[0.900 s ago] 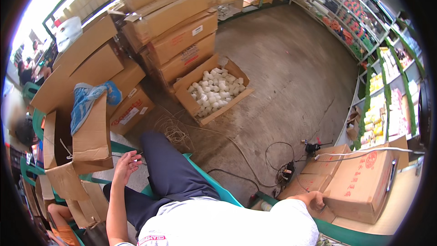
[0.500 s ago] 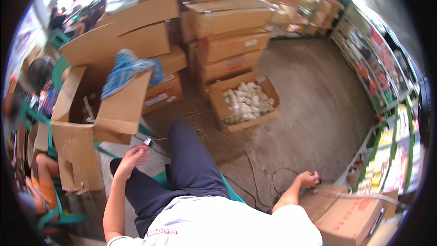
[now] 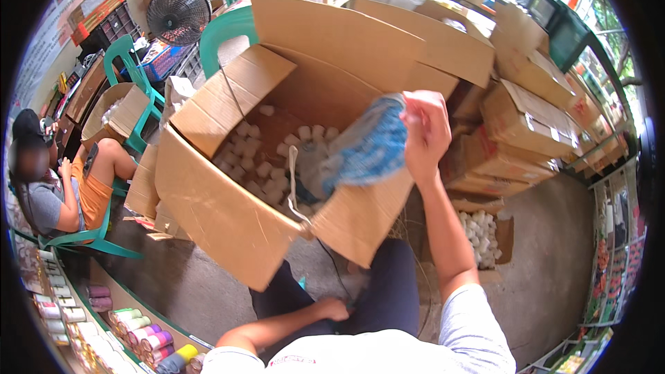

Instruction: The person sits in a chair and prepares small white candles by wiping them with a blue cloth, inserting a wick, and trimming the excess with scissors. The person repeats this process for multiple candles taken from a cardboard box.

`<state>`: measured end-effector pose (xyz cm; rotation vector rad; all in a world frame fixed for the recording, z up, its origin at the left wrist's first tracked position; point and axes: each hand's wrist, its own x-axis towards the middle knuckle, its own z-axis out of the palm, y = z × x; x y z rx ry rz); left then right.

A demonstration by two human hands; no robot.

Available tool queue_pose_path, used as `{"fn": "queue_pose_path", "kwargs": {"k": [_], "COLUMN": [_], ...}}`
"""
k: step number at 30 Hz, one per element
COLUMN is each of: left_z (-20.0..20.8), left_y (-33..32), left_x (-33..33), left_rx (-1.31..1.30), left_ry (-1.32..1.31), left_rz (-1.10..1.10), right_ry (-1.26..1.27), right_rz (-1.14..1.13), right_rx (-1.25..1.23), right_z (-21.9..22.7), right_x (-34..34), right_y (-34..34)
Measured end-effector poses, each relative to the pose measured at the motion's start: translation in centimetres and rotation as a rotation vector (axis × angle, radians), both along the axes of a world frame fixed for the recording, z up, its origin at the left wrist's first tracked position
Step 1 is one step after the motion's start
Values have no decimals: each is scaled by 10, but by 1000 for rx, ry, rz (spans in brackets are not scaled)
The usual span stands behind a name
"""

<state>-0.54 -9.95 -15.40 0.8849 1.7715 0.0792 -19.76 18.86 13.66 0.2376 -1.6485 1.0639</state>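
Some blurred blue cloth in the tightly curled right hand, left hand indistinct, grip unclear.

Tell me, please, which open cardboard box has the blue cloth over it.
The large box at the centre: the blue cloth, held in the right hand, hangs over its right side. The open box on the floor at right shows none.

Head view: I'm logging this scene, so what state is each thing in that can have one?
Big box: open, flaps spread, partly filled
White pieces: loose inside it
Blue cloth: crumpled, held up at one end
Right hand: closed on the cloth
Left hand: low, fingers mostly hidden; grip unclear
Floor box: open, holding more white pieces
Fan: upright; spinning or not, unclear
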Motion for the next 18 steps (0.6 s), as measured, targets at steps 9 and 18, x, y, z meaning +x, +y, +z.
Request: {"fn": "queue_pose_path", "kwargs": {"k": [9,18], "left_z": [-46,-2], "left_y": [-19,-29], "left_x": [-47,-104], "left_rx": [30,23], "left_ry": [-391,-276], "left_rz": [56,118], "right_ry": [-686,-1212], "right_rz": [582,787], "right_rx": [649,942], "right_z": [37,34], "right_x": [-158,-181], "right_y": [-44,-76]}}
